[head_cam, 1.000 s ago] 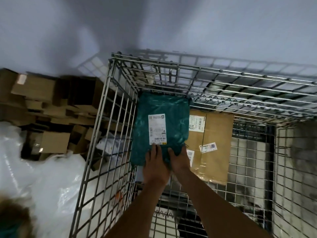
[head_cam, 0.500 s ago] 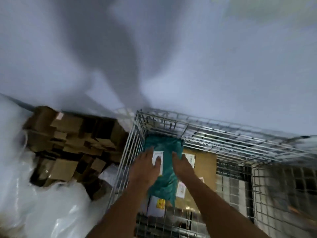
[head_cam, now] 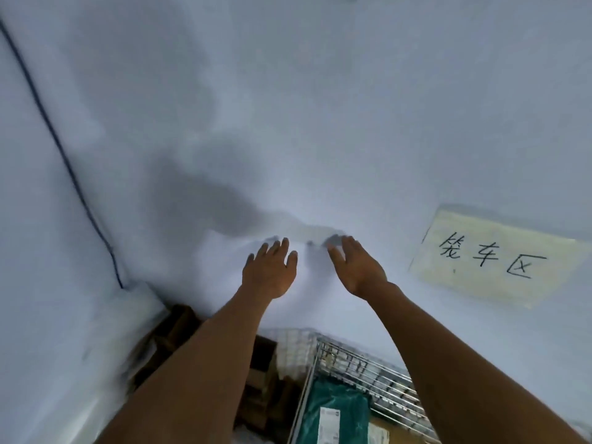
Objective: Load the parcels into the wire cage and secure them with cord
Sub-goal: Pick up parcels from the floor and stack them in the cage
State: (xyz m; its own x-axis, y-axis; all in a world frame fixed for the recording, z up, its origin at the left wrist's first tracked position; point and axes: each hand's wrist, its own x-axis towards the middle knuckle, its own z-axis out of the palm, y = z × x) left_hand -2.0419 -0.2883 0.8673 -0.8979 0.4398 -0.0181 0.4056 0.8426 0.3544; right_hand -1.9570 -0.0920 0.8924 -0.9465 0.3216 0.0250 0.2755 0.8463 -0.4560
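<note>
Crinkly teal parcel [head_cam: 336,411] inside gridded steel wire cage [head_cam: 368,366]

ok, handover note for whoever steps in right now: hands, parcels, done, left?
Left hand: open, empty, raised in front of the pale wall.
Right hand: open, empty, raised beside it.
Teal plastic mailer bag with white label: lying inside the wire cage, at its left wall.
Brown cardboard parcel: in the cage, to the right of the teal bag, mostly out of frame.
Done: at least these two parcels loaded.
Left: any further parcels; cord tie-down. No cord in view.
Loose brown cartons sit outside the cage on its left.
</note>
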